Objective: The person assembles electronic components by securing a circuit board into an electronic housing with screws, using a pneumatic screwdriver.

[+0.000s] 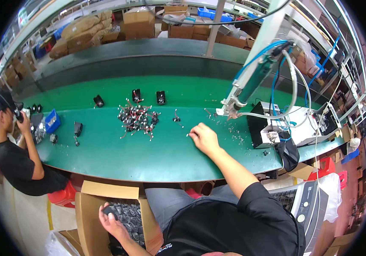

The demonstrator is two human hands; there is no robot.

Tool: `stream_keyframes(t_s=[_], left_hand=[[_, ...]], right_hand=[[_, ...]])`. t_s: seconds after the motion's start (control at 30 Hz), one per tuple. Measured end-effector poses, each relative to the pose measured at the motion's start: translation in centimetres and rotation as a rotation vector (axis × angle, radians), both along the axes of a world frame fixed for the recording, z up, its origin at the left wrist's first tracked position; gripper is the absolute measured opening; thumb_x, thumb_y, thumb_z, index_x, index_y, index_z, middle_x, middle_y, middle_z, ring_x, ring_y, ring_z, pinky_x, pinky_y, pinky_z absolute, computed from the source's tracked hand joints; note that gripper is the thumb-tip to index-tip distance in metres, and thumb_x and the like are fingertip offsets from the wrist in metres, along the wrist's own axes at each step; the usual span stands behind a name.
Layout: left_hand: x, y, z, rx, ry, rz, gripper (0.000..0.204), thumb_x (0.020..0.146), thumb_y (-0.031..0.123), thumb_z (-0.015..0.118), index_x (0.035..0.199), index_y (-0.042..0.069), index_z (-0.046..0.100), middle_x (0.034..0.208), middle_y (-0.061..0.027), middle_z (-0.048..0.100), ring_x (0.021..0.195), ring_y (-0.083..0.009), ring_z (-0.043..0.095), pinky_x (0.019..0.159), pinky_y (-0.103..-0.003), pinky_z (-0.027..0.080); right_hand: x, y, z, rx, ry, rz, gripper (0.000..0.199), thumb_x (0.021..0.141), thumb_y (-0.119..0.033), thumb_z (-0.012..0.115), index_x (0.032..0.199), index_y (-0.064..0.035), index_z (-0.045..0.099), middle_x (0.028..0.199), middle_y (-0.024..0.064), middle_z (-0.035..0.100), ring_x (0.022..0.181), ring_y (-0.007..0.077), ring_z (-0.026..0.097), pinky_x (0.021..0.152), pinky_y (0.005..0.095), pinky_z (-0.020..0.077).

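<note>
Three black parts (pixel 137 95) stand upright behind one wire pile (pixel 137 118).

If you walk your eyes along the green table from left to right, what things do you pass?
Blue bin → small black part → heap of black parts with red wires → the person's right hand, resting on the green table → hanging screwdriver tool with blue hoses → black-and-white box machine.

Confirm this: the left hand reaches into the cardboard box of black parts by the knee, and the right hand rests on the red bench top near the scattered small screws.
One thing is wrong: the bench top is green, not red. The head view shows the right hand resting on it near the small screws, while the left hand reaches into the cardboard box of black parts.
</note>
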State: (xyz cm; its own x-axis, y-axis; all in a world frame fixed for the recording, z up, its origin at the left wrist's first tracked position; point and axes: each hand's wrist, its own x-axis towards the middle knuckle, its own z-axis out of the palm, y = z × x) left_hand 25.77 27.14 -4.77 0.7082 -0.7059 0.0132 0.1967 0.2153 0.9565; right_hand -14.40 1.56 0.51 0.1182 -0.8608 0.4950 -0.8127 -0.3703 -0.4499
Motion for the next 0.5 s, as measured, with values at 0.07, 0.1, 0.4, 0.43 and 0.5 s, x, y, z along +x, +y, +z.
stream_keyframes(t_s=[0.07, 0.1, 0.4, 0.43, 0.5], left_hand=[[-2.9, -2.1, 1.8, -0.082, 0.098, -0.218, 0.066, 0.088, 0.026, 0.074, 0.144, 0.007, 0.046, 0.139, -0.0136, 0.058, 0.094, -0.0104, 0.057, 0.073, -0.024, 0.047], [-4.6, -3.4, 2.4, -0.156, 0.174, -0.356, 0.065, 0.087, 0.026, 0.074, 0.144, 0.009, 0.047, 0.138, -0.0123, 0.058, 0.088, -0.0102, 0.055, 0.071, -0.024, 0.046], [-20.0, -11.5, 6.9, -0.114, 0.989, -1.168, 0.048, 0.103, 0.033, 0.05, 0.145, 0.011, 0.046, 0.124, -0.0093, 0.057, 0.063, -0.0114, 0.045, 0.056, -0.026, 0.037], [-20.5, -12.1, 6.5, -0.064, 1.004, -1.211, 0.051, 0.101, 0.03, 0.056, 0.148, 0.012, 0.043, 0.13, -0.0106, 0.056, 0.07, -0.0135, 0.049, 0.06, -0.027, 0.04], [-21.7, -12.8, 6.6, -0.044, 0.901, -1.196, 0.057, 0.099, 0.025, 0.061, 0.15, 0.012, 0.041, 0.134, -0.0112, 0.054, 0.076, -0.015, 0.052, 0.063, -0.028, 0.042]], right_hand=[[0.1, 1.6, 0.1, -0.011, 0.041, 0.047, 0.01, 0.085, -0.016, 0.073, 0.086, -0.0109, 0.066, 0.087, 0.0095, 0.059, 0.083, 0.0324, 0.065, 0.068, 0.0449, 0.054], [-0.2, 2.3, -0.1, -0.018, 0.07, 0.058, 0.011, 0.085, -0.016, 0.073, 0.085, -0.01, 0.064, 0.085, 0.0098, 0.058, 0.083, 0.0324, 0.065, 0.068, 0.0451, 0.0543], [-4.1, 10.0, 0.0, 0.002, 0.182, 0.094, 0.012, 0.09, -0.015, 0.07, 0.085, -0.0073, 0.062, 0.079, 0.0082, 0.06, 0.073, 0.029, 0.066, 0.061, 0.0423, 0.0553], [-4.5, 10.3, 0.0, 0.011, 0.131, 0.096, 0.012, 0.09, -0.016, 0.07, 0.085, -0.0075, 0.063, 0.078, 0.0078, 0.061, 0.073, 0.0293, 0.067, 0.06, 0.0418, 0.0555], [-5.2, 10.6, 0.2, 0.098, 0.056, 0.116, 0.009, 0.091, -0.016, 0.07, 0.091, -0.0076, 0.068, 0.082, 0.0079, 0.063, 0.076, 0.0293, 0.068, 0.064, 0.0411, 0.0567]])
